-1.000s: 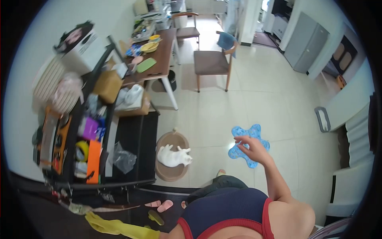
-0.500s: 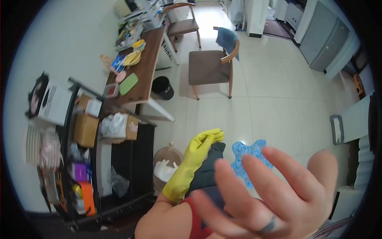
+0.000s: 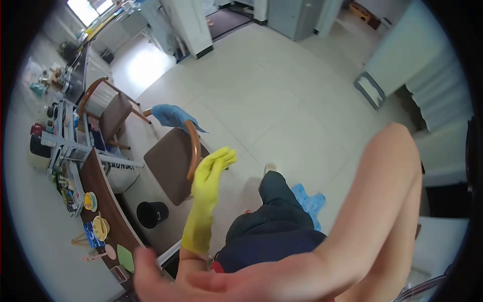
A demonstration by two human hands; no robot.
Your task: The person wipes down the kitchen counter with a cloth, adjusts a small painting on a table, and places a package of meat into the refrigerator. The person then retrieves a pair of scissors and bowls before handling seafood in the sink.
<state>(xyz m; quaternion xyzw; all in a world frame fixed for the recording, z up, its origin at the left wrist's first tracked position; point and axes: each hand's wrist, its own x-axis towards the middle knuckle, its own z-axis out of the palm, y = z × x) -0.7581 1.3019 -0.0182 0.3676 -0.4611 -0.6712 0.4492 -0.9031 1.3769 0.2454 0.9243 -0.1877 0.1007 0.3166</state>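
A yellow rubber glove covers my left hand, raised in front of the brown-seated chair with its fingers stretched out and nothing visible in them. Low in the view, my bare right hand crosses in front of my left forearm. It is smeared by motion and partly cut off by the frame edge, so its finger pose and any contact are unclear. A blue cloth hangs over the chair's back.
Left of me stands a wooden table with a green board and yellow bowls. Beside it are a black bin and another chair. A blue mat lies on the floor beyond my legs.
The view has turned right. My gloved left hand came up from low left and remains raised. My right hand has swung from the right, across my body, to the lower left.
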